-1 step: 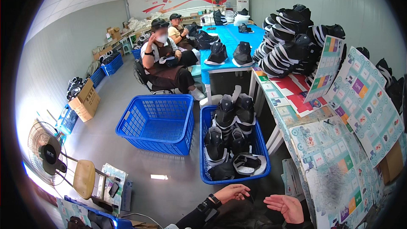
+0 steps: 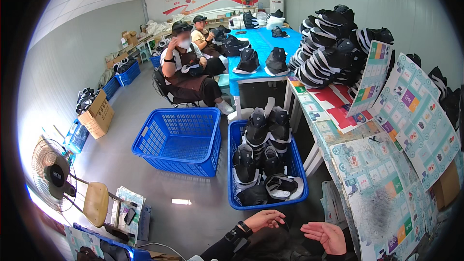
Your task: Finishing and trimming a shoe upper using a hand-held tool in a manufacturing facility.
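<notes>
Both of my hands are low in front of me, apart from each other, over my dark lap. My left hand [image 2: 265,219], with a dark band at the wrist, has loosely bent fingers and nothing visible in them. My right hand [image 2: 327,237] has its fingers stretched out, palm turned inward, and is likewise bare. Just beyond them stands a blue plastic crate [image 2: 234,183] holding several black caps [image 2: 245,162] with white lining. One cap [image 2: 284,187] at its near end lies with its white-edged underside up.
A second blue crate [image 2: 176,159] stands left of the first. Along my right runs a worktable [image 2: 338,150] covered with printed sheets, with a tall cap pile [image 2: 328,53] at its far end. Two people sit by the blue table [image 2: 261,43]. A fan [image 2: 55,174] and chair [image 2: 96,205] stand left.
</notes>
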### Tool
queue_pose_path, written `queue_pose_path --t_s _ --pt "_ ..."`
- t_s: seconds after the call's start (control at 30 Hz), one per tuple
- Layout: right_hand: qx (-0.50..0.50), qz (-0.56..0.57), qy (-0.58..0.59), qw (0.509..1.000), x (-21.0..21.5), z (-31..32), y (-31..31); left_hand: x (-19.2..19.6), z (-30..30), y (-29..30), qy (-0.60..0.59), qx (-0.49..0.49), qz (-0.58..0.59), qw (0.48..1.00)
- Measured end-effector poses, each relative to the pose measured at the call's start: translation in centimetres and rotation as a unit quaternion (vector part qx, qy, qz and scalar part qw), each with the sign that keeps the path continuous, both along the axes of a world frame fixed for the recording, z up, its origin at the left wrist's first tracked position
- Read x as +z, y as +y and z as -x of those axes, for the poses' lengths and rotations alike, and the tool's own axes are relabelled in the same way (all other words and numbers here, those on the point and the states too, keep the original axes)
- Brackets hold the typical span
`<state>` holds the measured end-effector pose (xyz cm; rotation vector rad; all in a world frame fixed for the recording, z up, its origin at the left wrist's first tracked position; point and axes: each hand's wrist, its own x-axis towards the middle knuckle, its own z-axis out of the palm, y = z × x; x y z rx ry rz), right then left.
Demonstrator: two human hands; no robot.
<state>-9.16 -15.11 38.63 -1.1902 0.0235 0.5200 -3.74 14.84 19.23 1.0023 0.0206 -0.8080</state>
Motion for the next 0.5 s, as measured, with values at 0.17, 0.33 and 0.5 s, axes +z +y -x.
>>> queue_pose_path --t_s 0.17,0.33,0.5 --pt "0.041 -0.043 -0.002 0.998 -2.9 0.8 -1.8 -1.3 0.2 -0.4 -0.031 0.005 0.015 0.999" --pt "0.025 -0.025 -0.01 0.999 -2.8 0.6 -2.0 -1.5 -0.1 -0.1 0.008 -0.004 -0.023 1.0" --pt "0.017 0.001 -0.024 1.0 -2.6 0.9 -2.3 0.0 -1.5 -0.1 -0.019 -0.007 -0.043 0.999"
